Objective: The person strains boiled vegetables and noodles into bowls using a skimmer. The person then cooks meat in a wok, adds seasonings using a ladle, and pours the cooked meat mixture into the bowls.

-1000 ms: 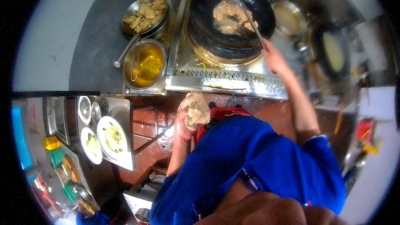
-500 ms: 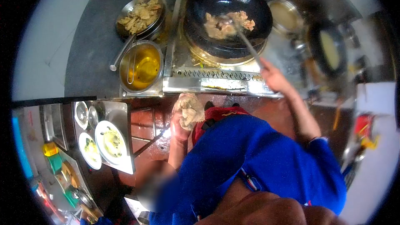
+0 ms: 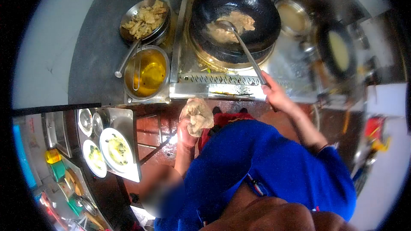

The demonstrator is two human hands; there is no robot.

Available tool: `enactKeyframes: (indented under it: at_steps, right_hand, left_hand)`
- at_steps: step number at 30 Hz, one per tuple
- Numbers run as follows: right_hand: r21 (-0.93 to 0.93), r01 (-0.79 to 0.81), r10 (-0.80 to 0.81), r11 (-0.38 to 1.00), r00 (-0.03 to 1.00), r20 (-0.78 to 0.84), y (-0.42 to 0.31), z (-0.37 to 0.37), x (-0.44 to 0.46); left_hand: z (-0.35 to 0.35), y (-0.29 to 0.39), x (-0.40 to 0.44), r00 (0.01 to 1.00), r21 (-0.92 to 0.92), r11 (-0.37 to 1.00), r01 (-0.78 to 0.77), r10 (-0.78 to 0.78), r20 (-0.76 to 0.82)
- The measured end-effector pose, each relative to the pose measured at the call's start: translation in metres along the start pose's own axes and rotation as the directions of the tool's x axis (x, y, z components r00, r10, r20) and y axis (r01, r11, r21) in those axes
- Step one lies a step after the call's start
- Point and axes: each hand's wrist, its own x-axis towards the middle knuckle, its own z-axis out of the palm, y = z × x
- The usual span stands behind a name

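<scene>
My right hand [image 3: 276,94] is closed round the handle of a long metal ladle [image 3: 248,53]. The ladle's bowl rests among pale brown food pieces [image 3: 235,23] in a large black wok [image 3: 214,2] on the stove. My left hand [image 3: 185,132] is wrapped round a crumpled beige cloth [image 3: 197,117], held below the stove's front edge. Left of the wok, a strainer of fried pieces [image 3: 145,19] sits on a pot, above a metal bowl of yellow oil [image 3: 152,72].
Plates of food [image 3: 116,149] stand on a metal tray [image 3: 132,162] at the left. A round pan [image 3: 293,17] and a second dark wok with pale liquid [image 3: 339,51] are right of the large wok. A blurred person [image 3: 160,190] is at lower left.
My right hand has moved down and toward me with the ladle, whose bowl is now at the left of the food. The food has shifted in the wok. My left hand still holds the cloth.
</scene>
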Motion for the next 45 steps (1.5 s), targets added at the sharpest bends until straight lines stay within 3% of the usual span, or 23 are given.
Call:
enactKeyframes:
  at_steps: [2,6,8,11,12,13,14,16,19,20,23,24,27,28,29,31,32,35,36,37,41,45]
  right_hand:
    - [-0.310,0.281,-0.321,0.908,0.943,-0.087,0.053,-0.020,0.033]
    - [-0.149,0.003,-0.035,0.989,0.977,-0.211,0.015,-0.032,0.059]
    - [-0.228,-0.076,0.020,0.971,0.972,-0.236,0.004,-0.025,0.067]
    - [-0.169,-0.078,0.061,0.983,0.993,-0.104,-0.003,-0.004,0.055]
    - [-0.252,-0.006,-0.018,0.968,0.996,-0.091,0.003,-0.003,0.051]
    - [-0.323,0.217,-0.273,0.921,0.952,-0.137,0.016,0.000,0.048]
    - [-0.401,0.416,-0.510,0.816,0.845,-0.160,0.030,0.006,0.045]
    - [-0.073,0.240,-0.246,0.968,0.964,-0.100,0.012,0.014,0.007]
    - [-0.085,0.108,-0.111,0.990,0.993,-0.026,0.040,-0.008,0.030]
    - [0.034,0.019,-0.019,0.999,1.000,-0.012,0.034,-0.022,0.032]
    - [0.231,-0.040,0.088,0.972,0.976,-0.201,0.007,-0.021,0.046]
    - [0.200,-0.026,0.075,0.979,0.967,-0.243,0.004,-0.018,0.048]
    - [-0.030,0.157,-0.158,0.987,0.933,-0.322,0.021,0.014,0.065]
    - [-0.110,-0.021,-0.002,0.994,0.978,-0.207,0.007,0.016,0.061]
    - [-0.166,0.064,-0.092,0.984,0.982,-0.167,0.012,0.018,0.061]
    - [-0.231,0.058,-0.080,0.971,0.993,-0.088,-0.018,0.021,0.038]
    - [-0.369,0.190,-0.248,0.910,0.962,-0.116,0.001,0.024,0.041]
    - [-0.282,0.368,-0.419,0.886,0.896,-0.146,0.030,0.026,0.039]
    - [-0.267,0.217,-0.251,0.939,0.963,-0.100,0.018,0.015,0.033]
    - [-0.244,0.198,-0.232,0.949,0.965,-0.120,0.016,0.009,0.028]
    - [-0.196,0.214,-0.256,0.957,0.941,-0.223,0.019,-0.019,0.015]
    - [-0.232,0.200,-0.259,0.952,0.931,-0.257,0.080,-0.055,0.004]
  left_hand:
    - [-0.001,0.001,-0.002,0.999,0.027,0.999,-0.032,0.031,0.006]
    - [-0.002,0.005,-0.009,0.999,-0.006,1.000,-0.009,0.009,-0.035]
    - [-0.006,0.007,-0.007,1.000,-0.004,1.000,0.006,-0.006,-0.013]
    - [-0.002,0.011,-0.006,0.998,0.024,1.000,0.016,-0.015,-0.055]
    - [-0.006,0.010,-0.005,0.999,0.032,0.999,0.013,-0.012,-0.044]
    - [-0.012,0.008,-0.003,0.999,0.040,0.999,0.011,-0.009,-0.035]
    - [-0.017,0.007,-0.003,1.000,0.048,0.999,0.009,-0.007,-0.028]
    - [-0.008,0.012,-0.006,1.000,0.019,1.000,-0.008,0.009,-0.025]
    - [-0.003,0.017,-0.005,0.999,0.016,0.999,-0.028,0.029,-0.020]
    - [-0.003,0.017,-0.005,0.999,0.019,0.999,-0.036,0.036,-0.021]
    - [-0.005,0.025,-0.003,0.998,0.052,0.998,-0.026,0.023,0.055]
    - [-0.012,0.024,-0.001,0.999,0.034,0.999,-0.011,0.009,0.053]
    - [-0.029,0.020,0.004,0.998,-0.016,0.999,0.043,-0.042,0.048]
    - [-0.025,0.021,0.004,0.997,-0.024,0.998,0.060,-0.059,0.046]
    - [-0.022,0.022,0.006,0.996,-0.031,0.996,0.078,-0.077,0.047]
    - [-0.032,0.019,0.012,0.994,-0.028,0.995,0.095,-0.094,0.058]
    - [-0.029,0.019,0.013,0.992,-0.026,0.993,0.114,-0.112,0.060]
    - [-0.017,0.020,0.016,0.990,-0.028,0.992,0.124,-0.122,0.067]
    - [-0.012,0.020,0.017,0.991,-0.031,0.992,0.120,-0.117,0.068]
    - [-0.003,0.020,0.016,0.989,-0.027,0.992,0.124,-0.122,0.087]
    - [0.022,0.015,0.032,0.982,-0.013,0.994,0.112,-0.109,0.154]
    - [0.024,0.006,0.063,0.978,-0.049,0.984,0.171,-0.163,0.133]
